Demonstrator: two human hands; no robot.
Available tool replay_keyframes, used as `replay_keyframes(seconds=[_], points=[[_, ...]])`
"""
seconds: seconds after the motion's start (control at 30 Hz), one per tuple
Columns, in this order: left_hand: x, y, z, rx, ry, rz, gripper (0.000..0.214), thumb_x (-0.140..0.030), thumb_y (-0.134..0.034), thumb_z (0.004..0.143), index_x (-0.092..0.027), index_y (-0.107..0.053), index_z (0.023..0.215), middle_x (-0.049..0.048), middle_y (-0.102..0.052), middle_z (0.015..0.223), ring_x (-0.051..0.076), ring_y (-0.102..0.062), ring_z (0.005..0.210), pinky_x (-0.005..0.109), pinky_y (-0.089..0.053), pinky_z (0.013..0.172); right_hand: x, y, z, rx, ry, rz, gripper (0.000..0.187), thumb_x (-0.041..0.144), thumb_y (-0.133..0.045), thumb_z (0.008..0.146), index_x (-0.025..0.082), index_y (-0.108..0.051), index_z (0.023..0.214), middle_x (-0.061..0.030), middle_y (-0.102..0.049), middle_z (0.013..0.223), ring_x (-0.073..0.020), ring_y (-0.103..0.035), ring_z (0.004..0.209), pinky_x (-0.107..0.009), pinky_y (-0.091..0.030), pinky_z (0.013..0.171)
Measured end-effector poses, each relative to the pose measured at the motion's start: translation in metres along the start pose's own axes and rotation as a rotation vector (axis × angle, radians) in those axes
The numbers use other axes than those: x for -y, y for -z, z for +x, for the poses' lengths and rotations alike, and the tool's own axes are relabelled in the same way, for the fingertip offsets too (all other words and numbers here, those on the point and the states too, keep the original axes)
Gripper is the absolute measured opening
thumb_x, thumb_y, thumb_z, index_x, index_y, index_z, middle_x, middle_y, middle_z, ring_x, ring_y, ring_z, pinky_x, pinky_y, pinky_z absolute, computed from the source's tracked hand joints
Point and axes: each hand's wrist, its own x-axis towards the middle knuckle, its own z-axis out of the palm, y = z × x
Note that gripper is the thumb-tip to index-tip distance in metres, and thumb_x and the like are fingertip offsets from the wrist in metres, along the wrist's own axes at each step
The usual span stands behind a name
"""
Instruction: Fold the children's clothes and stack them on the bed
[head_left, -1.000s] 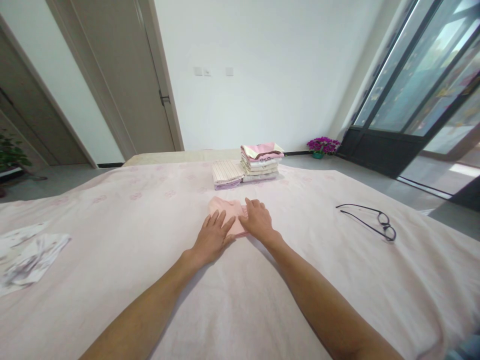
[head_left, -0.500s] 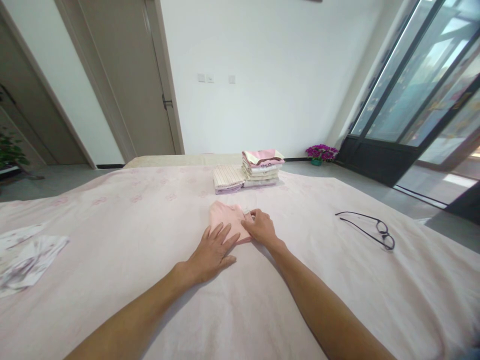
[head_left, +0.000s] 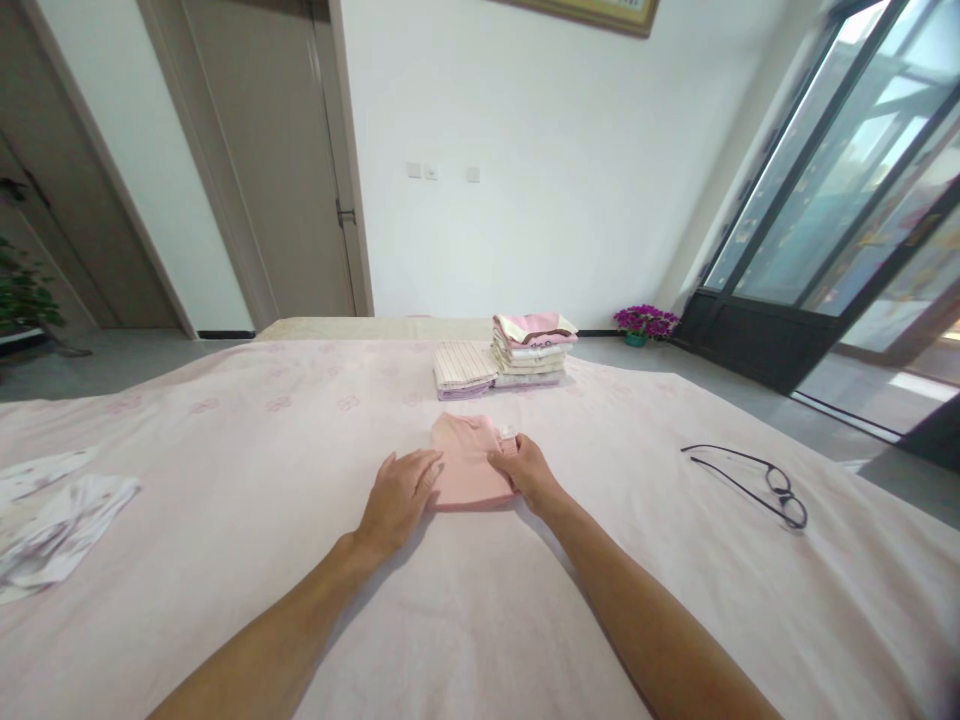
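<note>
A small folded pink cloth garment (head_left: 469, 475) lies on the pale pink bedspread (head_left: 465, 620), right in front of me. Its left edge meets the fingers of my left hand (head_left: 397, 500), which are stretched out and slightly bent on and beside the fabric. On the opposite side, my right hand (head_left: 529, 475) grips the edge, thumb on top and the other fingers partly hidden. A small whitish tag (head_left: 508, 433) sticks out just above that hand. Beyond the garment stand a stack of folded clothes (head_left: 532, 360) and a lower striped folded pile (head_left: 463, 368), side by side.
Black-framed glasses (head_left: 780, 490) rest unfolded on the right side of the bed. A crumpled white patterned garment (head_left: 67, 520) lies at the far left. Behind the bed are a white wall, a closed door (head_left: 270, 160) and purple flowers (head_left: 645, 320) on the floor.
My left hand has slid off the top of the pink garment to its left edge. The garment now shows wider and flatter. My right hand stays at its right edge.
</note>
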Motion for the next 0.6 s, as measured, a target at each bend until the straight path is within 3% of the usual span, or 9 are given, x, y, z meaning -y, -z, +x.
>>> replay_keyframes(seconds=[0.13, 0.27, 0.4, 0.6], points=[[0.039, 0.01, 0.013, -0.059, 0.219, 0.088, 0.039, -0.03, -0.036, 0.099, -0.018, -0.062, 0.125, 0.0102, -0.066, 0.127, 0.024, -0.057, 0.12, 0.046, -0.03, 0.112, 0.017, 0.001, 0.002, 0.04, -0.023, 0.209, 0.037, 0.034, -0.071, 0.059, 0.017, -0.055, 0.087, -0.004, -0.068, 0.082, -0.0188, -0.062, 0.073, -0.029, -0.05, 0.064], [0.057, 0.008, 0.016, -0.032, 0.204, 0.171, 0.035, -0.024, -0.041, 0.094, -0.017, -0.065, 0.118, 0.0099, -0.065, 0.125, 0.024, -0.057, 0.116, 0.043, -0.036, 0.107, 0.044, -0.006, 0.025, 0.097, 0.032, 0.255, 0.041, 0.03, -0.074, 0.056, 0.017, -0.055, 0.09, -0.0014, -0.066, 0.081, -0.0168, -0.061, 0.071, -0.027, -0.049, 0.062], [0.054, 0.003, 0.015, -0.01, 0.145, 0.228, 0.034, -0.021, -0.045, 0.092, -0.019, -0.065, 0.12, 0.0098, -0.062, 0.127, 0.023, -0.054, 0.119, 0.044, -0.033, 0.109, 0.077, -0.021, 0.07, 0.138, 0.109, 0.3, 0.039, 0.026, -0.074, 0.055, 0.017, -0.057, 0.089, 0.0, -0.066, 0.079, -0.0155, -0.06, 0.069, -0.026, -0.049, 0.061], [0.053, 0.002, 0.017, -0.01, 0.122, 0.233, 0.036, -0.018, -0.045, 0.091, -0.018, -0.064, 0.121, 0.0101, -0.062, 0.126, 0.023, -0.053, 0.12, 0.044, -0.033, 0.111, 0.133, -0.037, 0.165, 0.08, 0.131, 0.452, 0.031, 0.018, -0.07, 0.061, 0.018, -0.057, 0.089, 0.001, -0.065, 0.076, -0.0136, -0.061, 0.066, -0.024, -0.051, 0.058]])
